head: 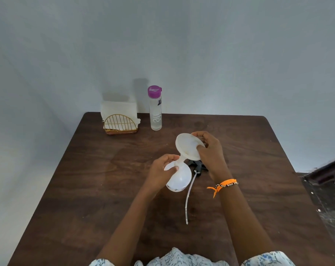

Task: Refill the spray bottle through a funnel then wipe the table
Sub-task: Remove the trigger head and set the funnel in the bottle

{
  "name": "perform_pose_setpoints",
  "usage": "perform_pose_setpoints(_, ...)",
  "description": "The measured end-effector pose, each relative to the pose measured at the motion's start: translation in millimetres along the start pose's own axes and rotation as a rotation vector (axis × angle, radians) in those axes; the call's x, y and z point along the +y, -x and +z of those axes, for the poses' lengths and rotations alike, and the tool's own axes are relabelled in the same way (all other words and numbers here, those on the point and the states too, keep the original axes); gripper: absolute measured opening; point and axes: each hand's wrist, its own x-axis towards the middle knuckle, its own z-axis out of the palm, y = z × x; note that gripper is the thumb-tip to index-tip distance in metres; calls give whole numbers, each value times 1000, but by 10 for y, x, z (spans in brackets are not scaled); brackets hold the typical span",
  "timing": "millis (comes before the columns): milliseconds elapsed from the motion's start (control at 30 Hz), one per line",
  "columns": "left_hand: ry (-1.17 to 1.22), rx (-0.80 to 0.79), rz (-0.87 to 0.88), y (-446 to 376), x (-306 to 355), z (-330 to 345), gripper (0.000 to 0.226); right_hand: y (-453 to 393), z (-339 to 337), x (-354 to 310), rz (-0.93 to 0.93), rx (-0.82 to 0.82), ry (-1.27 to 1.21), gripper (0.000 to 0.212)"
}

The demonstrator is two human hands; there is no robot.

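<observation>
A gold wire holder (120, 124) of white paper napkins (119, 110) stands at the bench's (86, 189) far left, just beside a clear water bottle (155, 112) with a purple cap. Near the middle, the left hand (161, 172) wraps its grip around a translucent white spray bottle (179, 179), tilted with its neck pointing up and away. The right hand (209, 150) pinches the rim of a white funnel (187, 146), whose spout meets the neck. The black trigger head (198, 166) lies behind, its tube (188, 196) trailing toward the person.
</observation>
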Motion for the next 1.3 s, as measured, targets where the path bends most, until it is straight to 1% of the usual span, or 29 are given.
perform_pose_setpoints(100, -35, 7, 10, -4, -26, 15, 28, -1, 54, 31, -38, 2, 103, 32)
perform_pose_setpoints(267, 27, 32, 59, 8, -68, 53, 26, 67, 200, 122, -133, 34, 245, 30)
perform_pose_setpoints(433, 130, 23, 9, 4, -90, 52, 24, 100, 257, 152, -190, 76, 338, 31)
perform_pose_setpoints(567, 137, 29, 1, -17, -93, 83, 21, 99, 240, 186, -187, 82, 329, 30)
perform_pose_setpoints(667, 10, 83, 3, -32, -99, 91, 12, 73, 245, 215, -200, 75, 281, 25)
perform_pose_setpoints(733, -24, 67, 32, -4, -99, 54, 16, 65, 245, 216, -189, 82, 213, 20)
perform_pose_setpoints(800, -8, 45, 43, 11, -101, 11, 25, 58, 220, 189, -150, 104, 131, 21)
perform_pose_setpoints(867, 19, 52, 12, 2, -78, -24, 27, 31, 173, 153, -97, 104, 52, 25)
perform_pose_setpoints(933, 40, 81, -38, -38, -47, -64, 24, -27, 120, 149, -58, 89, 3, 26)
perform_pose_setpoints(1033, 69, 116, -66, -140, -1, -136, 22, -168, 87, 204, -18, 50, -66, 27)
perform_pose_setpoints(1133, 40, 156, -75, -308, 43, -198, 23, -367, 105, 255, 3, -21, -142, 26)
perform_pose_setpoints(1300, 48, 256, -77, -728, 133, -332, 27, -933, 295, 279, -32, -162, -2, 13)
